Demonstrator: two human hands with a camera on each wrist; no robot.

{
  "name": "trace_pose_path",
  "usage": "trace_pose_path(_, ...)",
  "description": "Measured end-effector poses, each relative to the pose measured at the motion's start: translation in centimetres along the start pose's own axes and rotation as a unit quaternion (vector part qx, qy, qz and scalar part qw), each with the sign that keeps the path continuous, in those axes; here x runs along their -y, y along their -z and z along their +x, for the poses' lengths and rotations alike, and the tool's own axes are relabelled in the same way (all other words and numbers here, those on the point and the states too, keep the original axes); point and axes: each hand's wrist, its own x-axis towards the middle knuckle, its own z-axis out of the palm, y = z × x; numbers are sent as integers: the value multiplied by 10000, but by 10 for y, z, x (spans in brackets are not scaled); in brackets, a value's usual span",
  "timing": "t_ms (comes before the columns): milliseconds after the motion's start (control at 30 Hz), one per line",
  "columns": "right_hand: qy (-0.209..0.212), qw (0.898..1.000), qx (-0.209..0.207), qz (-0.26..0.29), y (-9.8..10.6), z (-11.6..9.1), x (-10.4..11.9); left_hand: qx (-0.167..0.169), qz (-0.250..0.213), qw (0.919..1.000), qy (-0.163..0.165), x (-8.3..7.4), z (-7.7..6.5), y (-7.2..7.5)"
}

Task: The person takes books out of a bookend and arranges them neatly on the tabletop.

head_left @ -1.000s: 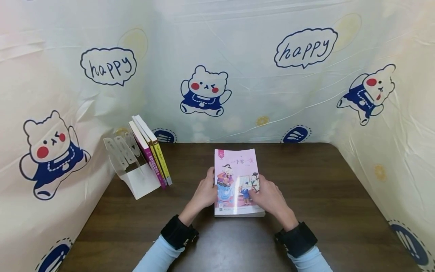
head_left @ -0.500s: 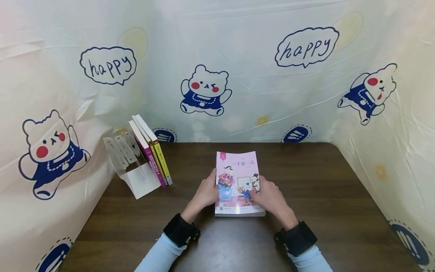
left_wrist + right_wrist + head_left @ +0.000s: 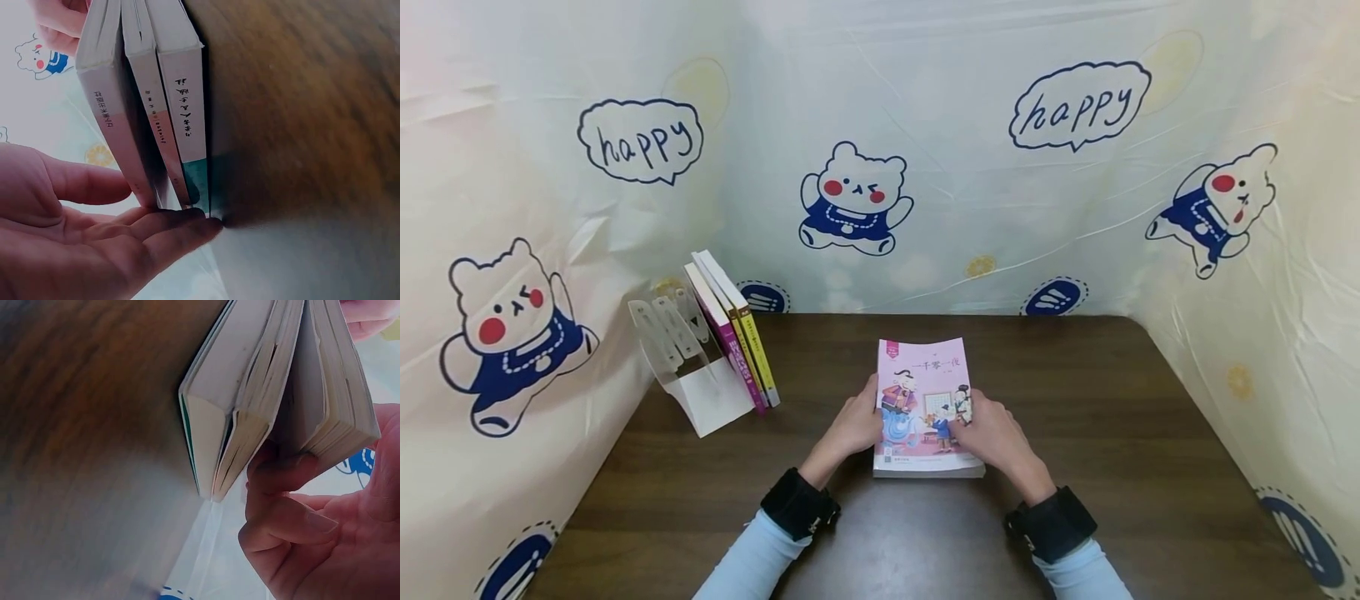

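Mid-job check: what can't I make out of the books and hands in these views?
Front covers of the lower two books, head view: hidden beneath the pink book.
Finger ends, thumbs aside, of the left hand and right hand, head view: hidden by the stack.
The stack's far part, both wrist views: cut off by the top edge.
Spine lettering of the leaning books, head view: too small.

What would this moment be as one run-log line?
left hand: touches stack | right hand: grips top book, fingers underneath | lower books: two | rack: left, with other books
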Motion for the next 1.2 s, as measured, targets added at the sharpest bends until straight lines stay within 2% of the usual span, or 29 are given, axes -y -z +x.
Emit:
trace_pose_path(300,-45,10000,68,-56,-1,3,-4,108,67,9999,65,2,2,-1)
trace_pose_path(533,-55,9999,86,-85,-1,4,-5,188,238,9990,317,2,3,-5)
trace_pose_path(1200,72,9996,29,-282,1,2,-4,299,493,9979,286,2,3,-7)
